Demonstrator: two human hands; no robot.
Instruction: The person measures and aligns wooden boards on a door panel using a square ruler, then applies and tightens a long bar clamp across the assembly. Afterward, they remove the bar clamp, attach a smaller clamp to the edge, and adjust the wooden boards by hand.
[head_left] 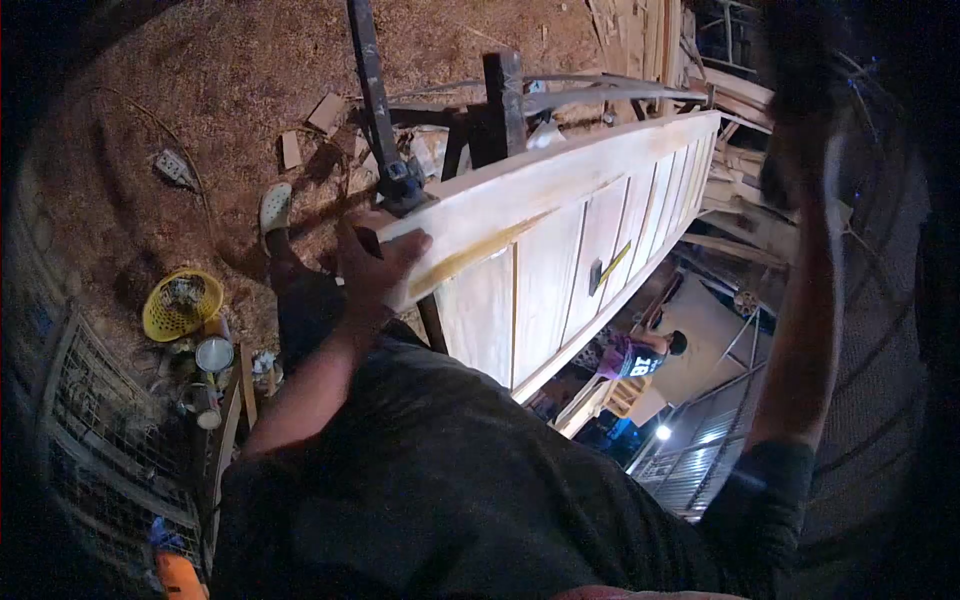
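My left hand (378,262) grips the near corner of a long pale wooden panel (548,190), thumb on its face and fingers round the edge. The panel has a curved long edge and several grooved sections. Just beside the hand, a dark metal bar clamp (368,90) meets the panel's corner. A small tool with a dark block and a yellow blade (614,268) lies on the panel's face. My right hand (800,160) is raised at the upper right, dark and blurred; its fingers and anything in them cannot be made out.
Wood offcuts (326,114) and a power strip (174,168) lie on the sawdust-covered floor. A yellow basket (182,304) and a can (214,354) stand at left. Another person (640,356) is beyond the panel, near a bright lamp (663,432). Timber (745,180) is piled behind.
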